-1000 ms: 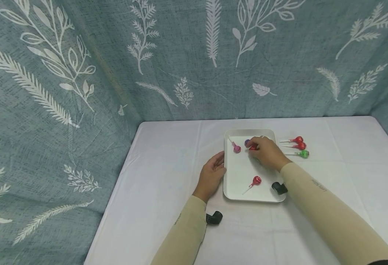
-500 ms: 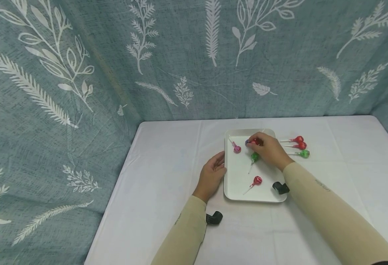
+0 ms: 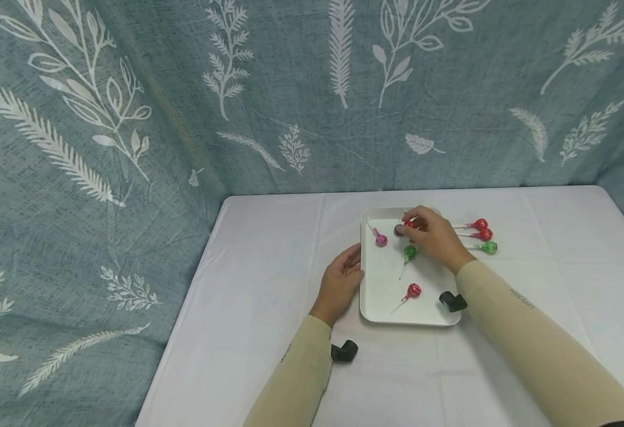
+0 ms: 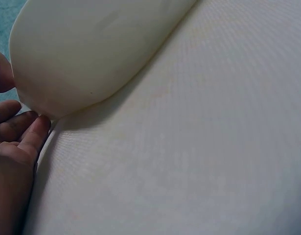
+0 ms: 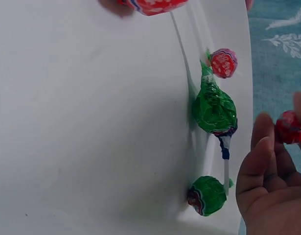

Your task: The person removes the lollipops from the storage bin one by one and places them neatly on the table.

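My right hand (image 3: 430, 236) pinches a red lollipop (image 5: 290, 127) by its wrapped head over the far part of the white tray (image 3: 383, 308). Just beside its fingertips is a purple lollipop (image 3: 398, 230). A pink lollipop (image 3: 380, 240) lies at the tray's far left, a green lollipop (image 3: 410, 253) in the middle, and another red lollipop (image 3: 413, 290) nearer the front. The right wrist view shows a second green lollipop (image 5: 207, 196), hidden in the head view. My left hand (image 3: 339, 282) rests with extended fingers against the tray's left rim.
Right of the tray, two red lollipops (image 3: 479, 224) and one green lollipop (image 3: 489, 248) lie in a column on the white tablecloth (image 3: 269, 267). A leaf-patterned curtain (image 3: 301, 89) hangs behind the table and at its sides.
My right hand has moved toward the tray's far edge with the red lollipop, uncovering the green lollipop in the middle. The left hand has stayed at the rim.
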`<action>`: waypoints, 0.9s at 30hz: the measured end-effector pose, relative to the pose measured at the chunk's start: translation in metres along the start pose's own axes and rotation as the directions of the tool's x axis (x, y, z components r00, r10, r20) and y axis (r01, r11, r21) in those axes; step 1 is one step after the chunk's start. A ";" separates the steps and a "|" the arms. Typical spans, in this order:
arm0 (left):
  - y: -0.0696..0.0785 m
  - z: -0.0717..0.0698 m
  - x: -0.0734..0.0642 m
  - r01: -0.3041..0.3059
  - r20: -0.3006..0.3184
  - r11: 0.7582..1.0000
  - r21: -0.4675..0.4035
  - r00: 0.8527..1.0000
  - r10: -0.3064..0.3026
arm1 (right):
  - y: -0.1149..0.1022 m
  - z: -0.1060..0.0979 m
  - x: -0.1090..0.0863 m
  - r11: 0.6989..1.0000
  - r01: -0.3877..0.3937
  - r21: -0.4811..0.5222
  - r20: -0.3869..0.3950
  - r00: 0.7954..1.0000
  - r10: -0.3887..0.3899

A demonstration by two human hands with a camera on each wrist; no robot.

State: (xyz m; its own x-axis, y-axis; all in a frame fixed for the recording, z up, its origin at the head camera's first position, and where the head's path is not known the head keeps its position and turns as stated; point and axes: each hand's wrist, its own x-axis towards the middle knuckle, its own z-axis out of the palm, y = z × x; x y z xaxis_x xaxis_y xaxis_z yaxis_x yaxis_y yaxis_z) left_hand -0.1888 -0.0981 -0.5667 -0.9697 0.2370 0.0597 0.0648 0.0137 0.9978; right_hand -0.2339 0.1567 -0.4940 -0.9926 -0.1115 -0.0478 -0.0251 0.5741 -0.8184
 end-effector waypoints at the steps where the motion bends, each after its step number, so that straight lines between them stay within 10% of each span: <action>1: 0.000 0.000 0.000 -0.001 -0.001 1.000 -0.001 1.000 0.001 | 0.000 -0.001 0.000 1.000 0.002 -0.003 0.002 1.000 -0.002; 27: 0.001 0.002 0.000 0.010 -0.006 1.000 0.016 1.000 -0.010 | -0.004 -0.019 -0.004 0.999 -0.028 -0.029 0.032 0.999 0.029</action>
State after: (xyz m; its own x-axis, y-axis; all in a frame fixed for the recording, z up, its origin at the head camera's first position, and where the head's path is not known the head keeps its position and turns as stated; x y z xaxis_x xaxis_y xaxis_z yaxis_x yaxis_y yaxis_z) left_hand -0.1883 -0.0962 -0.5655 -0.9717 0.2309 0.0501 0.0589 0.0314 0.9978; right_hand -0.2326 0.1705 -0.4801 -0.9885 -0.1209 -0.0903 -0.0004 0.6004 -0.7997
